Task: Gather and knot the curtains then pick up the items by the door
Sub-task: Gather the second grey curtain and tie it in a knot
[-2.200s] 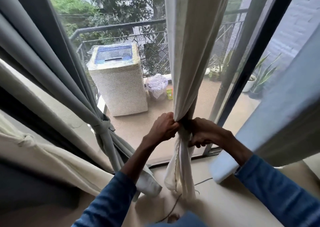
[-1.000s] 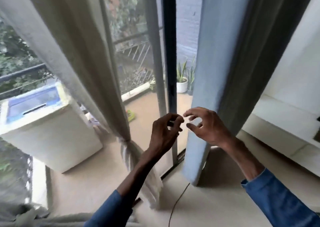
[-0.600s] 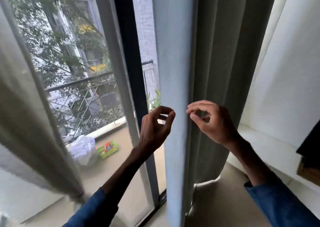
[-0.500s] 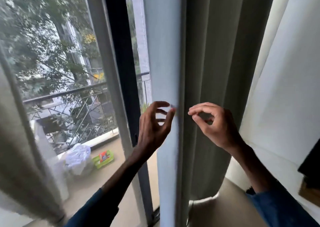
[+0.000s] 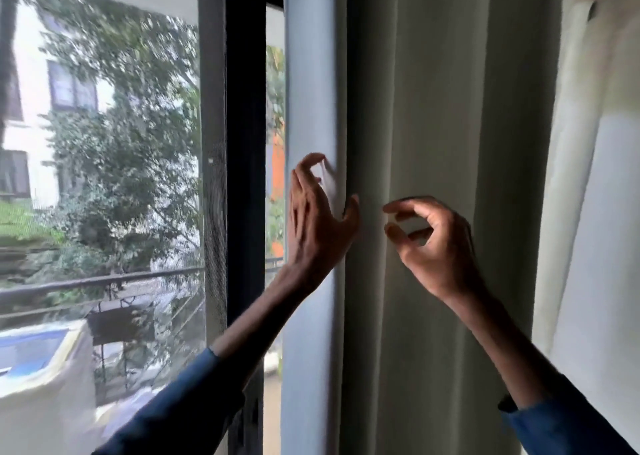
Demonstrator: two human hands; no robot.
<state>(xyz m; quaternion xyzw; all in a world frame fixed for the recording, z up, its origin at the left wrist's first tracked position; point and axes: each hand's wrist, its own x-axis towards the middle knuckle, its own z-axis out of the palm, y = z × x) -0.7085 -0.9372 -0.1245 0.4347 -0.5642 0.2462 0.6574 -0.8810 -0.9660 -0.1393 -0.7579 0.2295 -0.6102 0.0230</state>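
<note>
Moved: view has swung right and up, off the knotted cream curtain, which is now out of sight, onto an untied one.
Curtain (image 5: 415, 108): grey, hangs straight and loose in long folds just beside the window frame (image 5: 242, 142). It has no knot and is not yet gathered.
Sheer (image 5: 595, 194): pale panel at far right, also hanging loose.
Left hand (image 5: 318, 226): grips the Curtain's pale left edge, with fingers on the outer face and thumb round the inner side. The cloth puckers under the fingertips.
Right hand (image 5: 433, 243): hovers just in front of a fold, thumb and forefinger curved with a narrow gap between them, holding nothing.
Done: going by the earlier frames, the panels to the left are knotted.
Left: bunching this Curtain's folds, knotting it, and perhaps the Sheer too. After that come the items by the door, which are not in view.
Stage: probably the very start of gathering this panel, with the pick-up untouched.
</note>
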